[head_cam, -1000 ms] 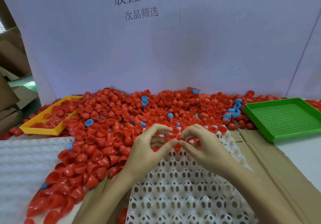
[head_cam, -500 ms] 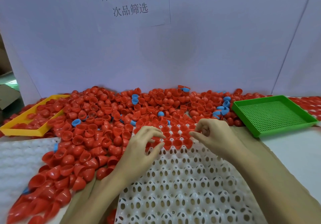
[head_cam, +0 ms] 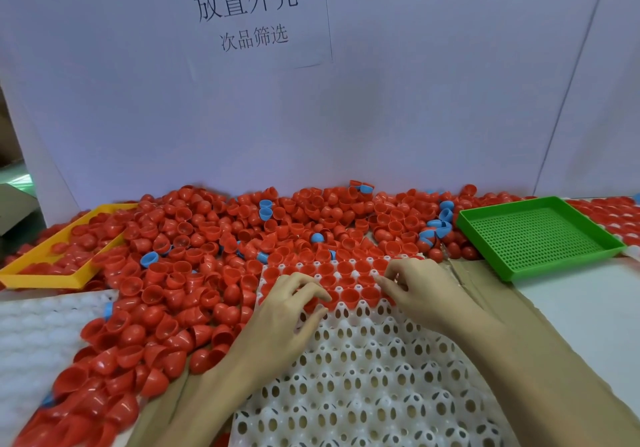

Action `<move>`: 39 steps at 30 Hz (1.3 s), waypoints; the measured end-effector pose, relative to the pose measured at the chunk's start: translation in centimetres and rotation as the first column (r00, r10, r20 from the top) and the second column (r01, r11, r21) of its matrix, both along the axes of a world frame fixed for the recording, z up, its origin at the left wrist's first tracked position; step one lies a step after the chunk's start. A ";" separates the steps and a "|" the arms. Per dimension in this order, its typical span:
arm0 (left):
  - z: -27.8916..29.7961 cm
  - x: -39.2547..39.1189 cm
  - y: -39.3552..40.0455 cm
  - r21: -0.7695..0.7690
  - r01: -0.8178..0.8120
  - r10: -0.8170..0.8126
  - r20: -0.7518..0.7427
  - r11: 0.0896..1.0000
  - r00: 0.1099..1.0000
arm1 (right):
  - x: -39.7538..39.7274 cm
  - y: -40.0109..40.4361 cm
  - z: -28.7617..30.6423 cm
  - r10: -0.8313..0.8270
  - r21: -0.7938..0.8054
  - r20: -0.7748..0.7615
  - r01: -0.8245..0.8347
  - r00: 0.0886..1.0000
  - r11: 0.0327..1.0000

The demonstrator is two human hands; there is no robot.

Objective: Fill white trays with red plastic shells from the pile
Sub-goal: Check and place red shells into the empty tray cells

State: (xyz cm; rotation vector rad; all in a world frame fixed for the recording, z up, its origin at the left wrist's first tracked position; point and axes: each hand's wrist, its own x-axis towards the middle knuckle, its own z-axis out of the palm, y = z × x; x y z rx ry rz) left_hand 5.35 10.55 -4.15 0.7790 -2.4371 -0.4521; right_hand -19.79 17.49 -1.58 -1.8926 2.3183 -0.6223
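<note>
A white tray (head_cam: pixel 363 377) with round sockets lies in front of me on cardboard. Its two far rows hold red shells (head_cam: pixel 349 268), open side up. A big pile of red shells (head_cam: pixel 194 259) spreads behind and to the left of the tray. My left hand (head_cam: pixel 287 315) rests on the tray's left part, its bent fingers lying over shells in the second row. My right hand (head_cam: pixel 426 290) sits at the tray's far right, fingers curled down onto the shells there. Whether those fingertips pinch a shell is hidden.
A green perforated tray (head_cam: pixel 540 235) stands at the right. A yellow tray (head_cam: pixel 45 278) with red shells sits at the left. Another white tray (head_cam: pixel 38 335) lies at the near left. A few blue shells (head_cam: pixel 265 209) are mixed into the pile. A white board closes the back.
My hands were touching at the tray's far middle; they have moved apart, left hand toward the tray's left, right hand toward its right edge. Seated shells now show between them.
</note>
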 end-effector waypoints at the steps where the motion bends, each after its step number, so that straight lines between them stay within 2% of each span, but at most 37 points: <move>1: 0.2 -0.1 0.0 0.053 0.002 -0.001 -0.021 0.999 1.000 | 0.1 0.1 0.1 -0.003 0.014 -0.024 0.003 1.000 1.000; 4: 1.7 -0.4 -0.4 0.234 -0.016 0.055 -0.160 0.972 0.986 | 0.3 0.1 0.2 -0.007 0.019 -0.052 0.008 0.999 1.000; 7: 3.2 -1.6 -2.2 0.207 -0.074 0.117 -0.201 0.975 0.973 | 0.4 0.1 0.4 0.004 0.022 -0.067 -0.002 0.998 1.000; 10: 4.4 -4.1 -5.2 0.156 -0.102 0.119 -0.101 0.982 0.988 | 0.5 0.2 0.3 0.002 0.021 -0.059 0.000 0.998 1.000; 15: 6.2 -9.6 -12.4 0.137 -0.195 0.163 0.215 0.971 0.963 | 0.8 0.2 0.4 -0.001 0.006 -0.029 0.001 1.000 1.000; 20: 5.2 -12.8 -16.4 0.091 -0.254 0.213 0.322 0.963 0.923 | 0.9 0.1 0.3 0.004 0.002 -0.009 -0.004 1.000 1.000; 25: 3.2 -13.5 -17.3 0.123 -0.293 0.264 0.210 0.948 0.941 | 0.8 0.2 0.2 0.003 0.004 0.010 -0.003 1.000 1.000; 30: 2.7 -12.3 -16.6 0.116 -0.219 0.174 0.311 0.969 0.934 | 0.7 0.2 0.0 -0.005 0.008 0.020 0.004 1.000 1.000; 32: 3.0 -11.5 -15.6 0.074 -0.192 0.164 0.286 0.979 0.944 | 0.7 0.2 0.0 -0.012 0.005 0.035 0.012 0.999 1.000; 35: 3.4 -9.8 -13.4 0.008 -0.159 0.156 0.144 0.987 0.977 | 0.6 0.1 0.1 -0.031 -0.006 0.072 0.032 0.997 0.999; 39: 4.0 -6.8 -8.6 -0.016 -0.043 0.042 -0.057 0.999 0.997 | 0.4 -0.2 0.3 -0.061 -0.068 0.133 0.071 0.989 0.995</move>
